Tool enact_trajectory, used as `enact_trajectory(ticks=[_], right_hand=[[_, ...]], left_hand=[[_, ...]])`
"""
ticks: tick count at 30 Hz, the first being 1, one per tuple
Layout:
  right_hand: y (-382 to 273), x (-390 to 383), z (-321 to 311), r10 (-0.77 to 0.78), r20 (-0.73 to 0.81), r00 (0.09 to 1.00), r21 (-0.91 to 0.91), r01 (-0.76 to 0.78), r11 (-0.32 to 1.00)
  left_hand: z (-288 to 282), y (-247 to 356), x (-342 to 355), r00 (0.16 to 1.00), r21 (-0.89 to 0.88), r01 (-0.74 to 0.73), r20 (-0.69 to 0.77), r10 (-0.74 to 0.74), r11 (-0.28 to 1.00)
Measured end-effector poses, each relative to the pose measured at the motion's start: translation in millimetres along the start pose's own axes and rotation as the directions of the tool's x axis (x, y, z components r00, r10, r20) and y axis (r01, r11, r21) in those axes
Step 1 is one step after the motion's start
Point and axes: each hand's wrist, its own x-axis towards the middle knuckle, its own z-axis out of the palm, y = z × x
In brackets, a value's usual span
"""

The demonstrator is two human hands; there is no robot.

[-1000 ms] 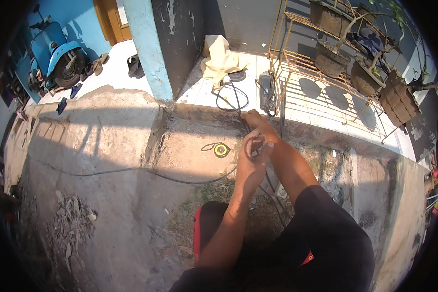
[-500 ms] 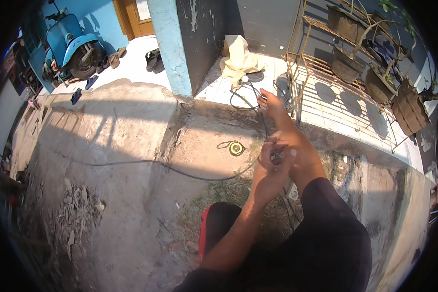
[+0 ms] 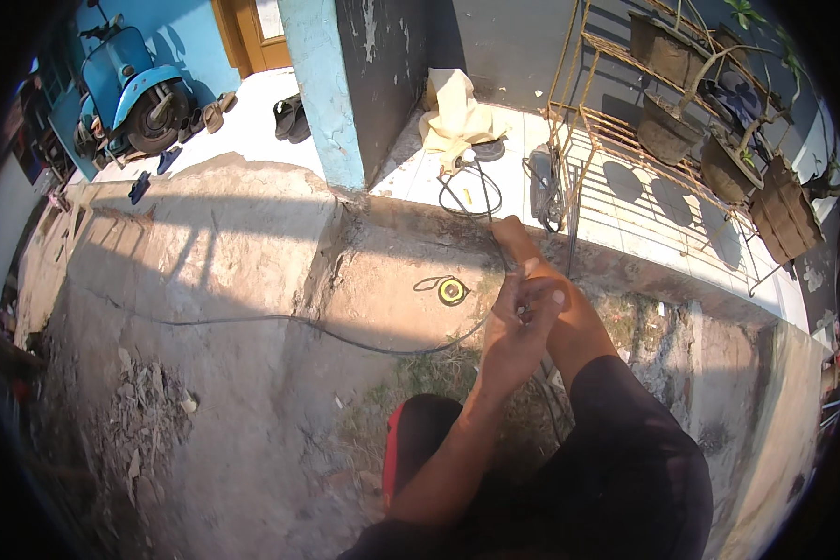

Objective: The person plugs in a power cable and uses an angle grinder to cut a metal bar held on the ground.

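Observation:
A thin black cable (image 3: 280, 320) runs over the concrete ground from the left to my hands, then on to a loose coil (image 3: 471, 191) on the white tiles. My left hand (image 3: 513, 331) is closed around the cable in front of my knee, thumb up. Just beyond it, touching it, my right hand (image 3: 518, 241) reaches forward and pinches the same cable. A small yellow and black roll (image 3: 452, 291) lies on the ground just left of my hands.
A blue pillar (image 3: 322, 93) and dark wall stand ahead. Nearby are a cream cloth (image 3: 457, 112), a grey tool (image 3: 543, 177), a rusty wire rack (image 3: 625, 140) with pots, a blue scooter (image 3: 135, 84), sandals (image 3: 289, 117) and rubble (image 3: 145, 420).
My view has swung left and down a little. My hands stay together on the cable, and my right hand has stretched further forward along it.

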Motion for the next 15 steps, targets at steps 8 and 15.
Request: enact_trajectory(ticks=[8,15], right_hand=[[-144.1,-109.6,-141.8,-0.347,-0.067,0.936,0.708,0.290,0.644],[-155.4,-181.9,-296.3,-0.571,0.269,0.776,0.527,0.378,0.761]], left_hand=[[-37.8,4.1,6.2,0.995,0.148,0.019,-0.096,-0.005,0.989],[-75.6,24.1,18.5,0.884,0.193,-0.086,-0.437,0.164,0.977]])
